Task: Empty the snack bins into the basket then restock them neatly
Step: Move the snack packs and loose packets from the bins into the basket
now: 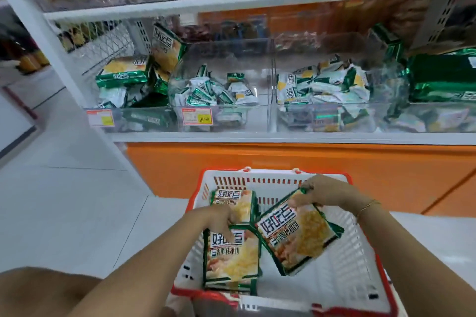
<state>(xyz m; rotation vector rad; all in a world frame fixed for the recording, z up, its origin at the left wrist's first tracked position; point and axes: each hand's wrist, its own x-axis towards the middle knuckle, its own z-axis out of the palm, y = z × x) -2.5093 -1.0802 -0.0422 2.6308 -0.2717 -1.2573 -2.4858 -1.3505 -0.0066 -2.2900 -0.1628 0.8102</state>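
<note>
While my right hand (322, 193) pinches the green-and-white foil snack packet (296, 234) by its far corner, tilted over the white lattice plastic basket with the red rim (353, 252), it could swing loose and land crooked against the near-left stack of matching packets (231, 257). My left hand (221, 216) rests on that stack's far edge; whether it grips, I cannot tell. The clear plastic shelf bins (257, 118), far ahead, are loaded, so haste risks a jumbled basket.
</note>
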